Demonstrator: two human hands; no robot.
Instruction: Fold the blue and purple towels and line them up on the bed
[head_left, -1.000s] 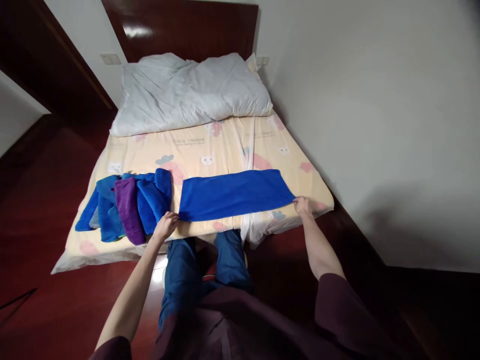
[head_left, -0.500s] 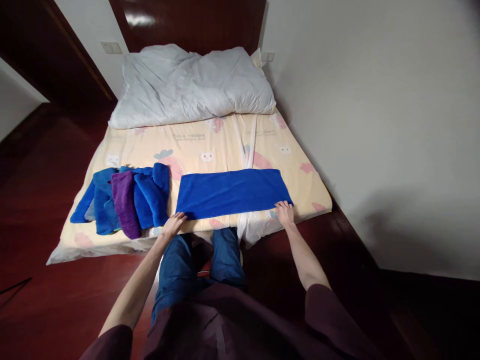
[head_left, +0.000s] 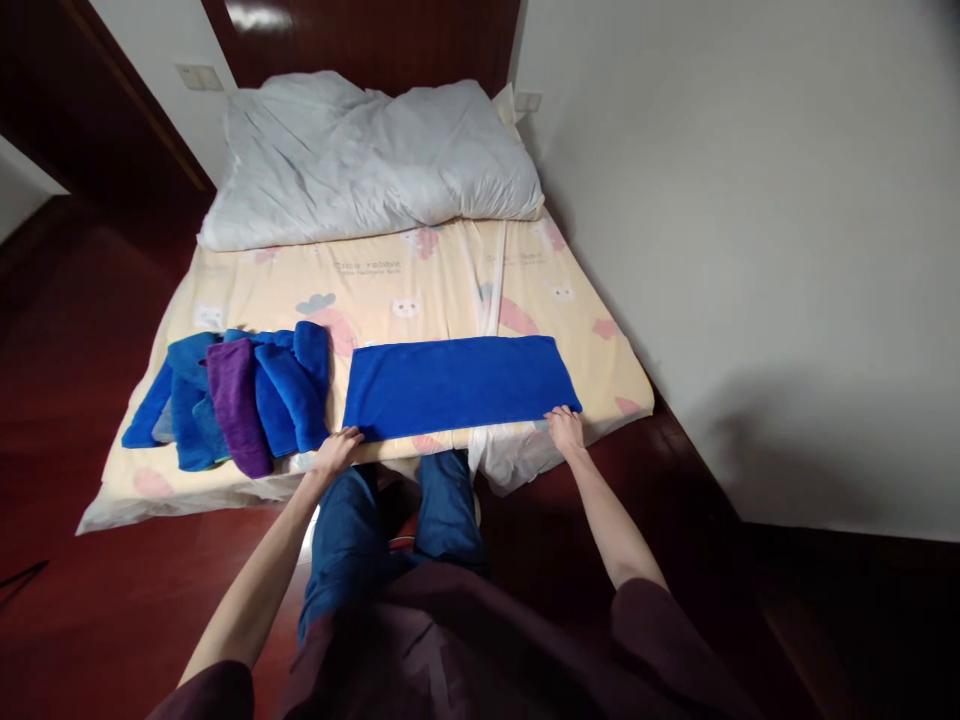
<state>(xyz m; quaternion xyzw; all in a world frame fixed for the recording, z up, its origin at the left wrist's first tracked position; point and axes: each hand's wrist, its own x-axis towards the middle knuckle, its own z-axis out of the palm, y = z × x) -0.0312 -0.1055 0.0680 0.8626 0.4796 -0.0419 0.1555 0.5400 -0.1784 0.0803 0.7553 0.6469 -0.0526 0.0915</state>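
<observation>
A blue towel [head_left: 459, 385] lies flat as a wide rectangle near the front edge of the bed. At its near left corner is my left hand [head_left: 339, 449], fingers closed on the cloth. My right hand [head_left: 566, 430] grips the near right corner the same way. To the left of the towel rests a loose heap of cloths: a purple cloth [head_left: 238, 405] on top, with blue cloths [head_left: 291, 395] and teal cloths [head_left: 193, 400] around it.
The bed [head_left: 442, 285] has a yellow patterned sheet. A pale bundled quilt [head_left: 367, 160] lies at its far end, by the dark headboard [head_left: 390, 40]. A white wall [head_left: 750, 250] runs along the right side.
The view has shifted slightly, so the bed and cloths appear a little further left. Both hands stay at the towel's near corners, and the towel keeps its flat shape.
</observation>
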